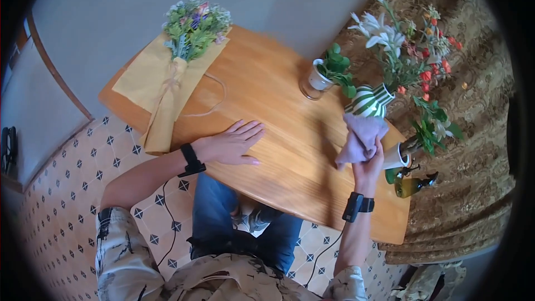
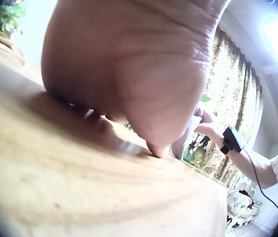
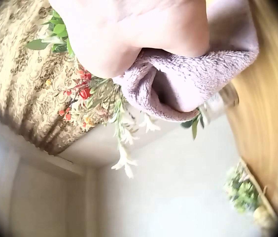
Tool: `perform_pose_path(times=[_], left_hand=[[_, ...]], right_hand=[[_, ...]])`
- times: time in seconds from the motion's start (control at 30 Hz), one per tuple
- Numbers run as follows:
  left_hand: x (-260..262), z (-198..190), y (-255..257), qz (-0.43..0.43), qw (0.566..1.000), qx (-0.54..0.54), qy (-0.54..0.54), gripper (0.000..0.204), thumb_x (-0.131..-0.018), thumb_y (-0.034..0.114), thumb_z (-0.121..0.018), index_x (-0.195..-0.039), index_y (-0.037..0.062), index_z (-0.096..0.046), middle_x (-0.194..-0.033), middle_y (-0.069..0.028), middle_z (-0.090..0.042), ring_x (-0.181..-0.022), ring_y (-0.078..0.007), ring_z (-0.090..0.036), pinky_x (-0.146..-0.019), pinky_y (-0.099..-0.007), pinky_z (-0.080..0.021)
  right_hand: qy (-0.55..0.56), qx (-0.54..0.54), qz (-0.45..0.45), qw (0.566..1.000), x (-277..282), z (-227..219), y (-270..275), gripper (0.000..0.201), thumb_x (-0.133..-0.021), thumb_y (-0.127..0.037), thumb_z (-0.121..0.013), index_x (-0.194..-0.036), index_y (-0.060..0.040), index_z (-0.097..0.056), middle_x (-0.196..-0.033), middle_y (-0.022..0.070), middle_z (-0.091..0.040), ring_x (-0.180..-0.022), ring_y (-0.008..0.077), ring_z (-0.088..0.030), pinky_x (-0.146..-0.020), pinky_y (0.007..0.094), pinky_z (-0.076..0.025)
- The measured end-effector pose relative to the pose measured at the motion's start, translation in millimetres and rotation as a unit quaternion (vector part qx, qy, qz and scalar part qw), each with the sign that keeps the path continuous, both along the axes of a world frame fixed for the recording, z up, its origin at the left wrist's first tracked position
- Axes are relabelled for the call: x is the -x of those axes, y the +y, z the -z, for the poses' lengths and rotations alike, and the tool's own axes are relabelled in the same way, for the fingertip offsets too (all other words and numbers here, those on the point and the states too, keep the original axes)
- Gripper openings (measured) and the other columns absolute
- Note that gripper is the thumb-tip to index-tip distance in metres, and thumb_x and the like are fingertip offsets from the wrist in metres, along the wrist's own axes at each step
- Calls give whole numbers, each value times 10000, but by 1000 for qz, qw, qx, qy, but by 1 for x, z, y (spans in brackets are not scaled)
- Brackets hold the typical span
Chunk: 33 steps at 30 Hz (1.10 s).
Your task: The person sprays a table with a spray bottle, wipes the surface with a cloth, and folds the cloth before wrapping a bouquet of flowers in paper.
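Note:
My left hand rests palm down on the wooden table, its fingers spread; close up in the left wrist view, the heel of that hand fills the top. A crumpled light purple cloth is gripped in my right hand, held at the table's right side. Just beyond the cloth stands a green-and-white striped vase with white lilies and red flowers. In the right wrist view the fluffy cloth bunches out beneath the curled fingers, with its folds hanging loose.
A paper-wrapped bouquet lies at the table's left, its string trailing on the wood. Along the right side are a potted plant, a white vase with flowers and a yellow-green spray bottle. A patterned curtain hangs behind.

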<state>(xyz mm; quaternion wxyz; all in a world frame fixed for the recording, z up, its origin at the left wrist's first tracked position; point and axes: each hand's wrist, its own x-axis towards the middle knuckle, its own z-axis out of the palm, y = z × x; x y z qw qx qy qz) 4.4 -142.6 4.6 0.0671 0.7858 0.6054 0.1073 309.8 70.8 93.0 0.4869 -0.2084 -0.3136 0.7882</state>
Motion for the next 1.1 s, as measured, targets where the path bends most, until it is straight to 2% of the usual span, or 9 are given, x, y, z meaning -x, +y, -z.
perform_pose_path(times=[0.23,0.4,0.47,0.63,0.7,0.8,0.93,1.0,1.1], left_hand=[[-5,-39,9,-17,997,31,-68,883,-918,563,-452,-1444,-76,-144,-1502,-273,-181,-1426,-343,-137,-1155,-456,-109],[-30,-59,29,-15,991,39,-129,857,-922,542,-461,-1451,-57,-153,-1504,-270,-179,-1427,-345,-136,-1150,-467,-125],[-46,-50,45,7,991,32,-131,846,-924,534,-465,-1454,-48,-156,-1503,-269,-181,-1427,-348,-134,-1147,-477,-129],[-110,-27,84,133,986,14,-103,765,-919,484,-495,-1448,-5,-235,-1502,-255,-203,-1422,-355,-152,-1128,-543,-134],[-129,-24,92,147,983,17,-105,734,-914,476,-501,-1434,5,-283,-1510,-228,-211,-1422,-347,-161,-1122,-561,-138],[-143,-20,95,138,983,111,-59,696,-918,461,-493,-1420,12,-317,-1518,-192,-225,-1423,-323,-174,-1118,-584,-138],[-136,-5,91,128,987,68,-65,673,-920,437,-493,-1416,15,-325,-1517,-183,-237,-1424,-310,-178,-1122,-571,-140],[-134,-2,87,135,988,35,-71,616,-925,370,-495,-1409,23,-338,-1513,-171,-260,-1422,-301,-193,-1127,-554,-150],[-133,4,90,138,988,19,-60,565,-934,291,-487,-1411,29,-335,-1511,-166,-269,-1417,-304,-211,-1131,-533,-159]], right_hand=[[84,32,-94,991,27,-7,-18,420,-960,-256,-484,-1287,6,-468,-1293,163,-541,-1200,306,-511,-1076,454,-361],[-317,-134,64,937,-34,61,13,474,-934,-264,-575,-1311,-4,-455,-1012,63,-608,-883,109,-551,-832,294,-466],[-410,-95,109,901,-53,71,11,547,-916,-217,-609,-1357,24,-393,-1253,157,-547,-1168,194,-506,-1014,320,-384],[-490,-231,143,828,-64,70,6,679,-840,-165,-686,-1405,-2,-347,-1406,238,-392,-1298,279,-408,-1022,367,-384],[-591,-455,116,656,-48,62,6,657,-803,-149,-707,-1377,-21,-414,-1379,238,-434,-1270,285,-445,-1021,370,-386],[-649,-535,26,541,-29,68,17,500,-795,-155,-701,-1238,9,-538,-1226,211,-572,-1119,300,-560,-955,380,-435],[-694,-423,44,582,-49,68,59,293,-848,-164,-651,-1073,17,-602,-999,112,-663,-883,262,-624,-812,373,-488],[-443,-382,233,777,-67,74,76,180,-908,-148,-576,-999,5,-600,-874,21,-644,-750,171,-591,-694,313,-481],[-287,-238,207,905,-51,35,36,144,-933,-113,-534,-1001,-12,-610,-883,0,-621,-771,100,-554,-695,246,-451]])
